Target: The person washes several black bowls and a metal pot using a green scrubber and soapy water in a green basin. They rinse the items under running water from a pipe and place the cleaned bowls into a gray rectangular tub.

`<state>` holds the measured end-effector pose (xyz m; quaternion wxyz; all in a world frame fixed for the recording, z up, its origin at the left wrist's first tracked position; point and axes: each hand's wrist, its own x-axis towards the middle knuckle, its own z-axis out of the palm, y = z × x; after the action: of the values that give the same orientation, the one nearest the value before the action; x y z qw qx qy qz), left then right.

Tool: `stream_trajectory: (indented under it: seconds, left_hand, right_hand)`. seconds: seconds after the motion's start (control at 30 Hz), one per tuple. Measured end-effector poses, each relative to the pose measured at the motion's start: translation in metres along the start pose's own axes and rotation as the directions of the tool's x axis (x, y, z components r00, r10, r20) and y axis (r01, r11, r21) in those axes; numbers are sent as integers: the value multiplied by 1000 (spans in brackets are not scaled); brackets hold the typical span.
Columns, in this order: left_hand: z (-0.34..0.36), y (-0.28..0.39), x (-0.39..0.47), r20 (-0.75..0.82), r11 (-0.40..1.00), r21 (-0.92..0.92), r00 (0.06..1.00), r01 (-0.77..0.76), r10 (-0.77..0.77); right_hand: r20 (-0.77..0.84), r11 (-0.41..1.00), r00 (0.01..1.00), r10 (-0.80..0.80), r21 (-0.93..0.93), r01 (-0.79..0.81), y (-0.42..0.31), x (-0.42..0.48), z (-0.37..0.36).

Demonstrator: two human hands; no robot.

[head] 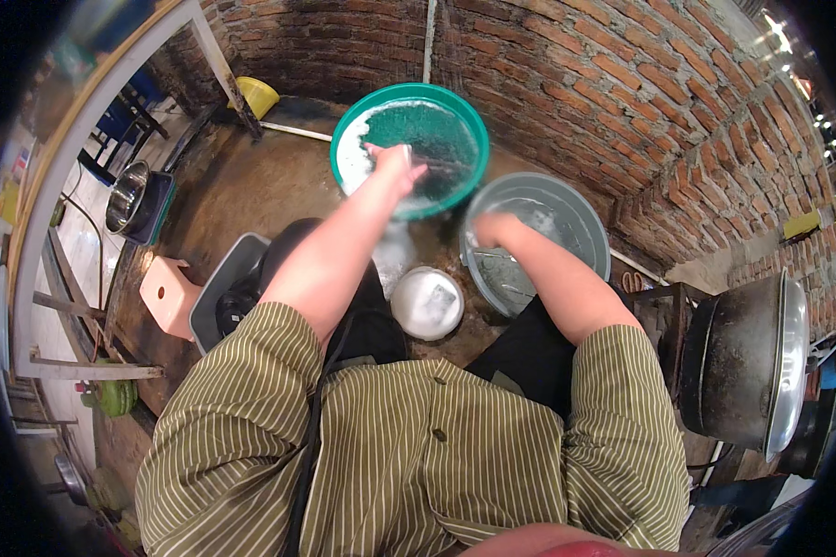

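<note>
A round green plastic basin (484, 150) holds water with white suds, thickest at its left side. My left hand (396, 167) is over this basin, thumb and fingers apart, with nothing plainly held. To the right stands a grey plastic tub (595, 230) with water and a little foam. My right hand (493, 230) is inside its left edge, blurred; whether it holds something there cannot be told. Nearer to me, between my knees, a small round white container (427, 303) full of suds has a greyish piece in the foam. Suds also lie on the wet floor beside it.
A brick wall (529, 63) rises behind the basins. A yellow bucket (256, 97) stands at the back left. A pink plastic stool (169, 298), a grey bin (212, 285) and a steel bowl (127, 198) are on the left. A large metal pot (735, 362) is close by on the right.
</note>
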<state>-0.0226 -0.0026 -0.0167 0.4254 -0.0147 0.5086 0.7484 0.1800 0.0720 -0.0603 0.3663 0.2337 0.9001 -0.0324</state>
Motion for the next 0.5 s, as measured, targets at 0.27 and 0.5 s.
stream_trajectory:
  seconds: [0.27, 0.5]
  left_hand:
    - [-9, 0, 4, 68, 986, 131, 991, 106, -116]
    - [2, -3, 3, 67, 941, 311, 984, 136, -164]
  right_hand:
    - [-9, 1000, 1000, -20, -8, 20, -9, -14, -14]
    - [-61, 993, 992, -109, -53, 106, 9, 21, 14]
